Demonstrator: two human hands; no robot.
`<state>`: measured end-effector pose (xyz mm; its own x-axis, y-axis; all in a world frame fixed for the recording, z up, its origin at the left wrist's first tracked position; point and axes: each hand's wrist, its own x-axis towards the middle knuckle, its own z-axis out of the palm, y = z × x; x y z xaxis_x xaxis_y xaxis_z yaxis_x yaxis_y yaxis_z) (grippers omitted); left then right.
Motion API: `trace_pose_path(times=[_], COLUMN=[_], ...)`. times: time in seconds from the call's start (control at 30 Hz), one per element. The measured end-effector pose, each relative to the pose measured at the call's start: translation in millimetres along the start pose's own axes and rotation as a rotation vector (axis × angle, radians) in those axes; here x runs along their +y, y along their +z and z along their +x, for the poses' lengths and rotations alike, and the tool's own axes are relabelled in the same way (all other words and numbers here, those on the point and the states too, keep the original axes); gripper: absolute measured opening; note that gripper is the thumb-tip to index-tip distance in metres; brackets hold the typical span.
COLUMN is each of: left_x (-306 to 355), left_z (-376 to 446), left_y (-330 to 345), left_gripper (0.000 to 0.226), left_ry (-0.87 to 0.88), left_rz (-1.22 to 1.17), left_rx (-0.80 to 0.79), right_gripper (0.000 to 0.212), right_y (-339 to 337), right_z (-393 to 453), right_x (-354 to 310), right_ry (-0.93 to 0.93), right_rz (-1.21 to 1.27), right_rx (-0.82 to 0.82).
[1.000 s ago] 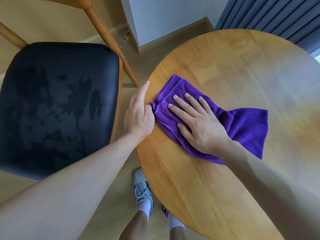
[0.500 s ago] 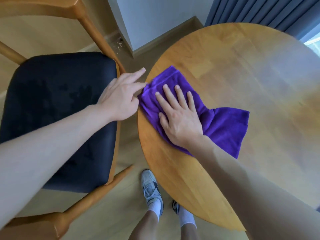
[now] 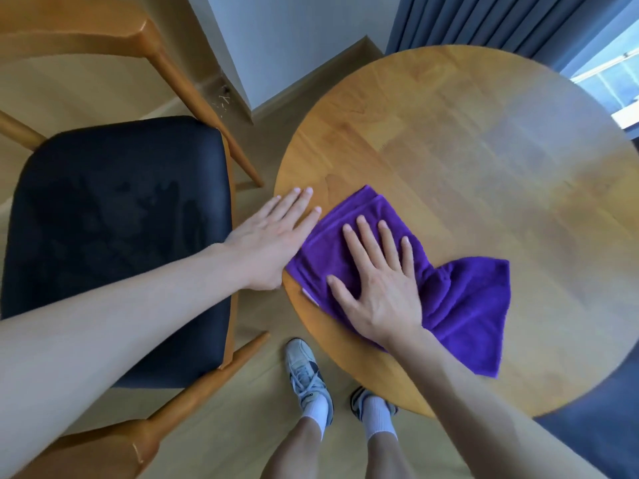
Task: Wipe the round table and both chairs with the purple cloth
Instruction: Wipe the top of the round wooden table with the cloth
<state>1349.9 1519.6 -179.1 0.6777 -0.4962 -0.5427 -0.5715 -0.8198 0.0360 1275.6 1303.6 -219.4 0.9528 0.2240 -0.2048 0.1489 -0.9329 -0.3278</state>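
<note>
The purple cloth [image 3: 460,305] lies folded on the near left part of the round wooden table [image 3: 484,150]. My right hand [image 3: 377,281] presses flat on the cloth with its fingers spread. My left hand [image 3: 273,240] rests flat and open at the table's left edge, touching the cloth's left border, and it holds nothing. One chair [image 3: 114,236] with a black padded seat and a wooden frame stands to the left of the table. Only this chair is in view.
My two feet [image 3: 311,382] in white shoes stand on the pale wood floor between the chair and the table. A white wall corner [image 3: 276,46] and dark blue curtains [image 3: 501,19] are behind the table. A window shows at the far right.
Both hands and the cloth slid toward me along the table's left edge. My left hand went from a loose curl to flat with straight fingers.
</note>
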Motion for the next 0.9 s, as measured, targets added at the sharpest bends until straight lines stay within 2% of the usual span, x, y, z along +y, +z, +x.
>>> trace_pose_path(times=[0.07, 0.13, 0.3, 0.53, 0.6, 0.77, 0.83, 0.9], left_x=[4, 1, -5, 13, 16, 26, 29, 29], left_z=[-4, -6, -5, -5, -6, -7, -7, -8], left_y=[-2, -6, -21, -27, -31, -37, -35, -36], left_gripper=[0.121, 0.121, 0.142, 0.148, 0.149, 0.148, 0.147, 0.146], left_ry=[-0.001, 0.016, 0.024, -0.057, -0.086, -0.167, -0.18, -0.175], left_rz=[-0.004, -0.054, -0.15, -0.065, -0.092, -0.173, -0.173, -0.175], left_rx=[0.013, -0.013, -0.129, -0.096, -0.077, -0.059, -0.048, -0.045], right_gripper=[0.078, 0.077, 0.069, 0.073, 0.075, 0.074, 0.073, 0.072], right_y=[9, 17, 20, 10, 9, 12, 17, 22], right_z=[3, -3, -34, -61, -53, -19, -16, -24], right_x=[-23, -35, -19, 33, 35, -8, -23, -27], right_ry=[0.09, 0.076, -0.199, -0.447, -0.371, 0.035, 0.06, 0.0], right_rz=[0.023, 0.016, -0.049, -0.054, -0.037, 0.007, 0.018, 0.015], right_rx=[0.034, 0.036, -0.051, -0.093, -0.058, 0.058, 0.083, 0.065])
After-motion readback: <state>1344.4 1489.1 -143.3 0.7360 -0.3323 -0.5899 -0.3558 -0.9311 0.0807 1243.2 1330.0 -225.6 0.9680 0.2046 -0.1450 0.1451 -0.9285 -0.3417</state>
